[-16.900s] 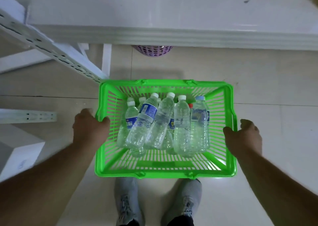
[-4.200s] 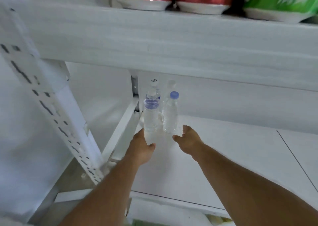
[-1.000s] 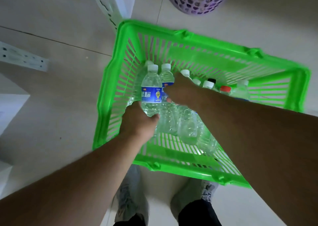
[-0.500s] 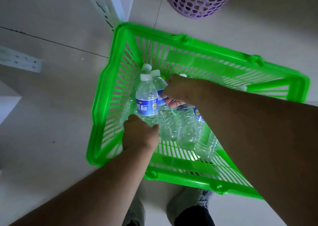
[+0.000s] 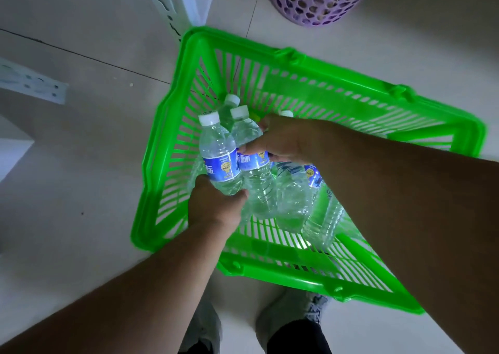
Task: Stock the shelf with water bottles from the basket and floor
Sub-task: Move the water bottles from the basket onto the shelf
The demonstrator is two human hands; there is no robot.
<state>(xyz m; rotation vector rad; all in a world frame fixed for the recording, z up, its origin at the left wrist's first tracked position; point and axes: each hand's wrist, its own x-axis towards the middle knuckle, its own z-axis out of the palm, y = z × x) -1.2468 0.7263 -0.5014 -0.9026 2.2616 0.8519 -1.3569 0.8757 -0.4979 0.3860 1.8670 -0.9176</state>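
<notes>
A person stands over a green basket [image 5: 172, 148] on a pale tiled floor [image 5: 81, 164], both bare arms reaching down into it. The left hand [image 5: 216, 205], in the middle of the frame, has its fingers curled round the base of a water bottle [image 5: 218, 156] with a white cap and blue label, holding it upright and just clear of the pile. Just to its right, the right hand [image 5: 280, 140] wraps over the shoulder of a second bottle [image 5: 253, 164], thumb across its blue label; this one leans against the first.

More bottles [image 5: 291, 200] lie loose on the basket's slatted bottom beneath the right forearm, at centre right. A purple bin [image 5: 318, 0] sits at the upper right, a white shelf post [image 5: 172, 0] at the upper middle, and grey shoes [image 5: 205, 326] at the bottom edge.

The two held bottles touch, so lifting them together could knock one askew or loosen a grip. The left hand holds low on a smooth, probably soft bottle, which may tip or slip. Raising the right bottle could also stir the loose ones resting beside it.
</notes>
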